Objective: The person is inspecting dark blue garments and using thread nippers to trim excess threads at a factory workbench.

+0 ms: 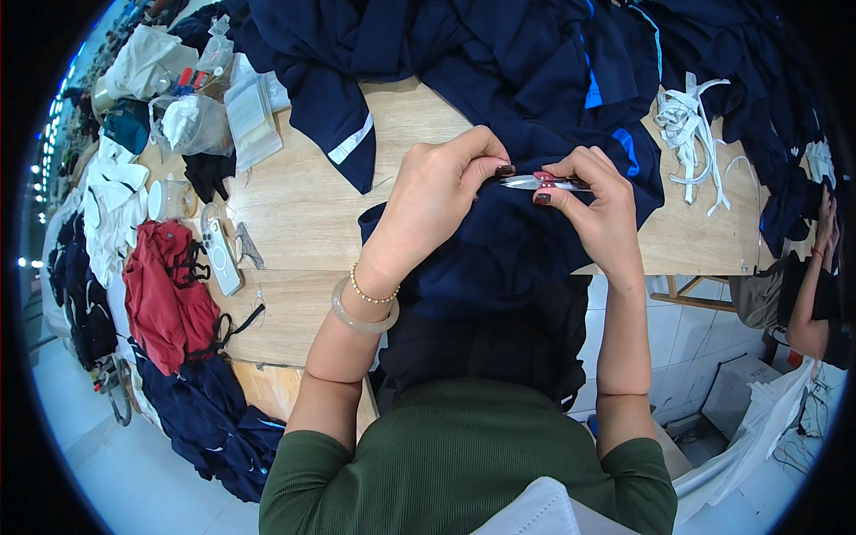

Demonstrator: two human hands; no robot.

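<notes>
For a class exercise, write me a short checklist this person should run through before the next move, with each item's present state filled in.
1. Snips secure in the right hand: ok, held between thumb and fingers.
2. Left hand at the navy garment: ok, thumb and finger pinched together over it.
3. What that pinch holds: cannot tell, too small.
4. Blade tips well away from the left hand: not ok, they lie close beside its thumb.
5. White strips apart from the blades: ok, off to the right.
</notes>
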